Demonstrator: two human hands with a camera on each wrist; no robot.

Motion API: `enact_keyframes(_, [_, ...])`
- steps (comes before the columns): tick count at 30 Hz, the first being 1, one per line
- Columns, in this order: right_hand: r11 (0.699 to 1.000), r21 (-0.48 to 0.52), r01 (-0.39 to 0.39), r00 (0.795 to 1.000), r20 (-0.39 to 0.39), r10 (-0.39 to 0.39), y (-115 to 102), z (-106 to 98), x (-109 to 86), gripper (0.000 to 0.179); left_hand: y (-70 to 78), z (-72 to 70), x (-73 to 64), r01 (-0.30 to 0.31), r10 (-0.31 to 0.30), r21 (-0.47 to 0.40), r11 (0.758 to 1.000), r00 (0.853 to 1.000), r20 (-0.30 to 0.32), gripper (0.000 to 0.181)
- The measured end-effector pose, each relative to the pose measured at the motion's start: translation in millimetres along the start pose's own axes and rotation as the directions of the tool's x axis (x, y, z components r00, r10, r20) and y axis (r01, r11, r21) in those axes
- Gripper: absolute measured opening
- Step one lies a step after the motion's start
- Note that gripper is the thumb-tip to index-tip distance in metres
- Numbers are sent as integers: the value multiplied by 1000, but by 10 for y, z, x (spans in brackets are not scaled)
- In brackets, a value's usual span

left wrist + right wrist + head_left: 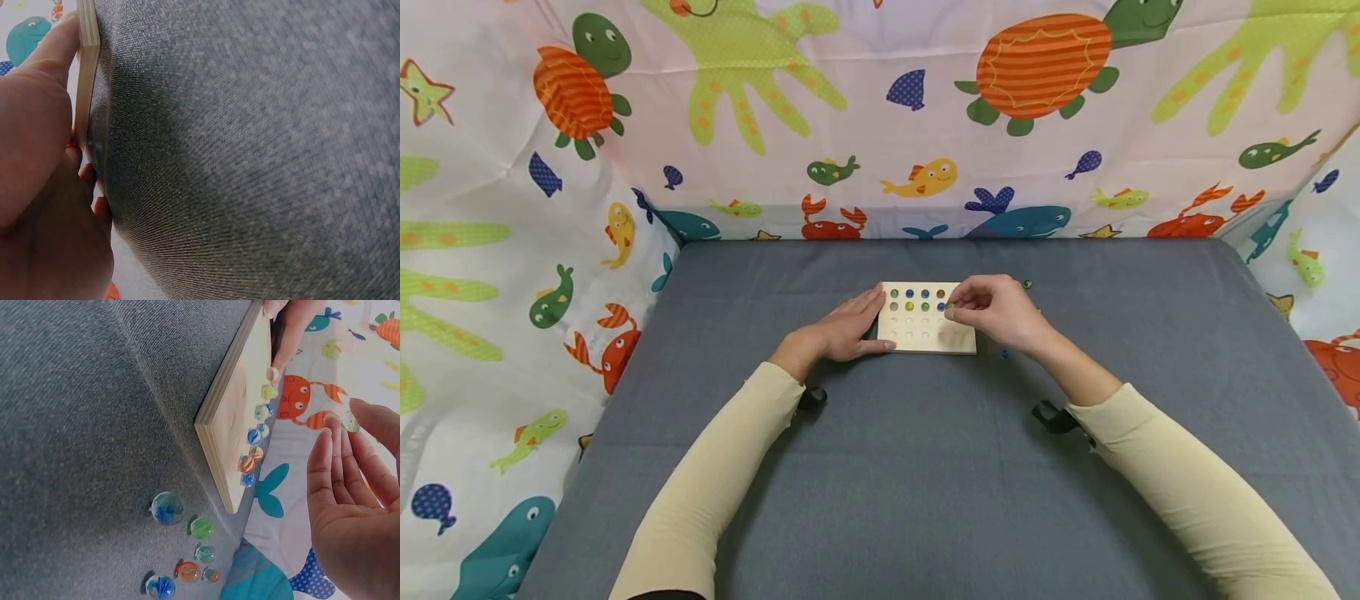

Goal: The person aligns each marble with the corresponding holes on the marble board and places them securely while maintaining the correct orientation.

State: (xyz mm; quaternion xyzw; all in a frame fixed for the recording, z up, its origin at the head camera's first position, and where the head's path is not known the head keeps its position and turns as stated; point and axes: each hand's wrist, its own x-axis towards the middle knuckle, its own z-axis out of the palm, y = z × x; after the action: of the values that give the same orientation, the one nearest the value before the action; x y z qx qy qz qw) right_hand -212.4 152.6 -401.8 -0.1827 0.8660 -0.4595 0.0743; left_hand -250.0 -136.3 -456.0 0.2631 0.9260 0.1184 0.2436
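Note:
A pale wooden board [925,340] with rows of round hollows lies flat on the grey cloth. Coloured glass marbles [910,306] fill hollows in its two far rows; the nearer rows show bare hollows. My left hand [850,327] rests at the board's left end, its fingers straight along that side and its thumb at the near left corner. Over the board's far right part, my right hand [992,307] pinches a clear, greenish marble [351,422] between thumb and fingertips. In the right wrist view that marble is held above the row of seated marbles [247,464].
Several loose marbles lie on the cloth to the board's right, among them a large clear-and-blue one [167,507], a green one [201,527] and an orange one [187,572]. A sea-animal printed curtain [865,117] hangs behind the grey table [880,483] and at its sides.

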Motion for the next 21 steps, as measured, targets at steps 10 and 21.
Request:
enact_keyframes(10, [1000, -4, 13, 1000, 2, -13, 6, 61, 43, 18, -30, 36, 54, -2, 2, -10, 1000, 1000, -5, 100])
enact_keyframes(21, [999, -23, 36, 999, 8, -36, 30, 132, 103, 20, -2, 37, 24, 13, -13, 12, 1000, 1000, -11, 101])
